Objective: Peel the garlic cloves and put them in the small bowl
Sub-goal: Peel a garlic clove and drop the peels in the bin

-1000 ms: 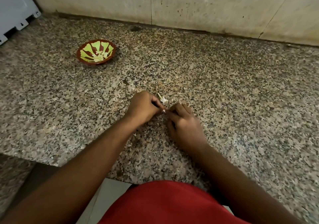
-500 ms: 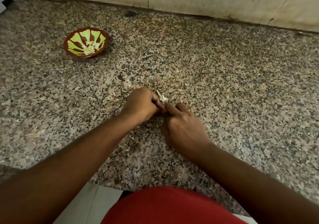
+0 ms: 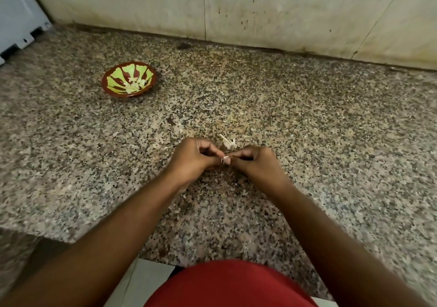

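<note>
Both hands have lifted a little off the bench since a moment ago. The left hand [image 3: 194, 157] and right hand [image 3: 254, 161] meet fingertip to fingertip, each grip narrow, pinching one garlic clove [image 3: 225, 158] between them. Loose skin scraps [image 3: 228, 142] lie just beyond. The small bowl [image 3: 128, 79], holding peeled cloves, sits well off on the speckled granite bench [image 3: 331, 129], near a stained wall [image 3: 283, 11].

A speckled granite counter [image 3: 307, 141] meets a stained wall [image 3: 272, 11]; a white appliance [image 3: 16, 18] stands far left.
</note>
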